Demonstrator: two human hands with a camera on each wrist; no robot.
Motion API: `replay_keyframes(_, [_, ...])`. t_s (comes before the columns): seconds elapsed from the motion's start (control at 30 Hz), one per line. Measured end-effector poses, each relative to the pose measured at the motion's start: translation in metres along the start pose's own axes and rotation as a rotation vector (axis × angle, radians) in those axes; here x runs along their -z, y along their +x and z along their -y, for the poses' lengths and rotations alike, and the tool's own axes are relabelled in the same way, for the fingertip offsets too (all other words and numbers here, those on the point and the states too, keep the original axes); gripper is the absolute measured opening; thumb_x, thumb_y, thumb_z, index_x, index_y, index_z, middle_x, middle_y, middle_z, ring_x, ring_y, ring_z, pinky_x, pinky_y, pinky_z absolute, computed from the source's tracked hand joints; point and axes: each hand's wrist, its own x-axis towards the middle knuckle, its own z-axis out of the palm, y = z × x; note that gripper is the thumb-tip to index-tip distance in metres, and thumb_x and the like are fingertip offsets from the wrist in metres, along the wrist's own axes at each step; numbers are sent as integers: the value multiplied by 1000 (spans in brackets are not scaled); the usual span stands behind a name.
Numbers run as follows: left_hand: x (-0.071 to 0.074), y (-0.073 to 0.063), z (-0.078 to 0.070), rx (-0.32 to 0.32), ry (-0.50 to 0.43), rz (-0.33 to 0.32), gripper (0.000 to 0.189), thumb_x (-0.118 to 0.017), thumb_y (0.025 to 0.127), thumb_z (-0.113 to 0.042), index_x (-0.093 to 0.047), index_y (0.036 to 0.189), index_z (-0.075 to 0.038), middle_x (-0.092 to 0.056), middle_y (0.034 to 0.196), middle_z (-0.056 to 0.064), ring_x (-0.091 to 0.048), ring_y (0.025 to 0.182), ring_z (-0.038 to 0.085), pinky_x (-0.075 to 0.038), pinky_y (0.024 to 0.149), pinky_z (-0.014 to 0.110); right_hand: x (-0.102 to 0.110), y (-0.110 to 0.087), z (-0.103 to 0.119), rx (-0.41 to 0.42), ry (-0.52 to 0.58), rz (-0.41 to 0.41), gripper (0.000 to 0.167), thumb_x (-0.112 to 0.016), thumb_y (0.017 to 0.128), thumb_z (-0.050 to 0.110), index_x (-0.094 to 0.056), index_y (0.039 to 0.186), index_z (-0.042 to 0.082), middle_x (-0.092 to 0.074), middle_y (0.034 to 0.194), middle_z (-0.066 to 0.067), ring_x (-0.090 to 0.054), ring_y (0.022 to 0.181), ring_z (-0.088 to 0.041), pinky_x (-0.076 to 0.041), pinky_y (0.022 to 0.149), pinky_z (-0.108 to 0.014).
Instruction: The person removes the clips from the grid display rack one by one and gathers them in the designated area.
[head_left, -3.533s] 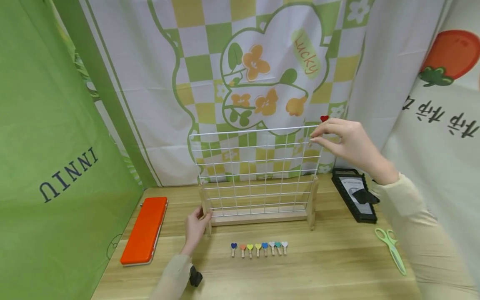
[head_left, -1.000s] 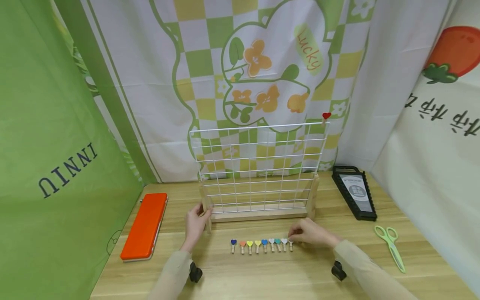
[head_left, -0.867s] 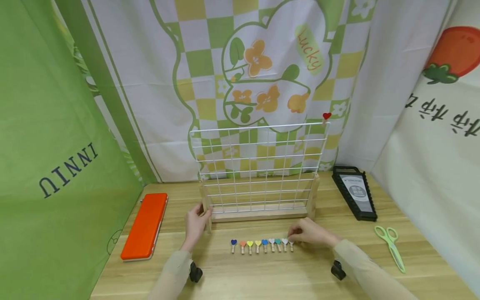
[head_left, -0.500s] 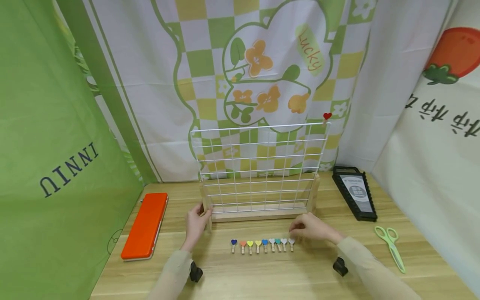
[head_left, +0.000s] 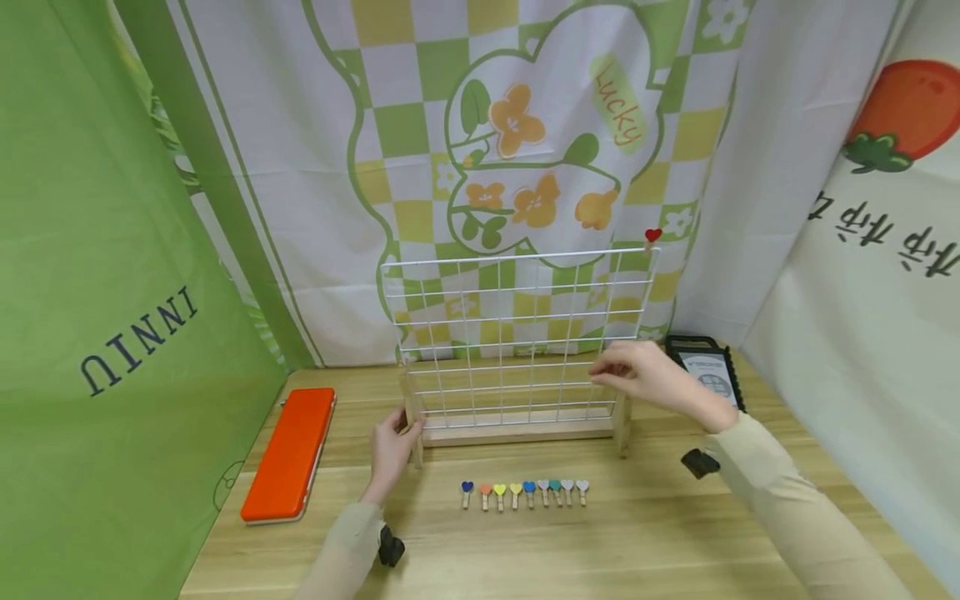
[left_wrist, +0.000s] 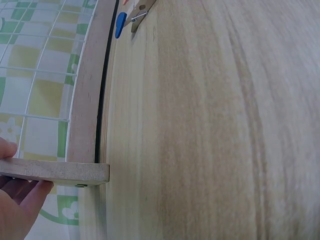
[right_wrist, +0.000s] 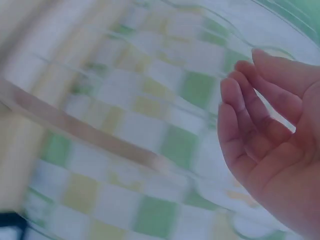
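Observation:
A white wire grid rack (head_left: 517, 437) stands upright in a wooden base. My left hand (head_left: 392, 454) grips its left wooden foot; in the left wrist view thumb and fingers lie on either side of that foot (left_wrist: 55, 171). My right hand (head_left: 651, 375) is in front of the rack's right side. The right wrist view shows its fingers loosely bent, with nothing between them. One clothespin with a red heart (head_left: 653, 236) is clipped to the top right corner. Several heart clothespins lie in a row, from dark blue (head_left: 467, 495) to a whitish clothespin (head_left: 582, 493) at the right end.
An orange-red case (head_left: 288, 457) lies on the wooden table (head_left: 525, 554) at left. A black holder (head_left: 707, 371) at right is partly hidden behind my right arm. Patterned curtains hang behind and at both sides.
My right hand first came down from the rack's top right corner and set a whitish clothespin at the row's right end. It then let go and rose again. My left hand stays put.

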Motion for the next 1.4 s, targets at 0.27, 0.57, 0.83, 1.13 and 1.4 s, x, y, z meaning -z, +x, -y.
replay_keyframes(0.27, [0, 0, 1, -17, -1, 1, 38, -70, 90, -5, -62, 124, 11, -68, 116, 32, -66, 112, 44, -62, 89, 41, 71, 19, 13, 97, -88, -325, 21, -77, 79, -6, -75, 96, 5, -72, 89, -2, -58, 79, 8, -52, 69, -6])
replay_keyframes(0.57, [-1, 1, 3, -10, -6, 1, 38, -70, 89, -3, -63, 124, 9, -70, 112, 30, -68, 109, 41, -62, 89, 41, 110, 28, 13, 8, -123, -602, 19, -76, 82, -5, -75, 100, -1, -72, 93, -13, -50, 85, 23, -45, 76, 3])
replay_keyframes(0.83, [-1, 0, 2, -29, -3, -7, 36, -69, 89, -1, -63, 123, 10, -70, 110, 31, -69, 107, 42, -63, 89, 40, 121, 40, 3, -125, -113, -618, 20, -73, 89, 6, -74, 107, -1, -72, 100, -18, -48, 81, 26, -43, 74, 6])
replay_keyframes(1.13, [-1, -1, 2, -11, -1, -2, 37, -70, 89, -3, -64, 123, 9, -71, 111, 29, -69, 107, 39, -62, 90, 38, 124, 48, -6, -137, -130, -508, 15, -71, 91, 10, -76, 104, 3, -73, 96, -16, -46, 77, 25, -41, 69, 5])
replay_keyframes(1.4, [-1, 2, 3, -19, -18, -1, 38, -70, 89, -2, -63, 124, 9, -70, 112, 30, -69, 108, 41, -62, 90, 36, 127, 51, -4, -147, -123, -481, 12, -72, 90, 9, -76, 100, 3, -74, 95, -16, -47, 74, 23, -41, 65, 5])
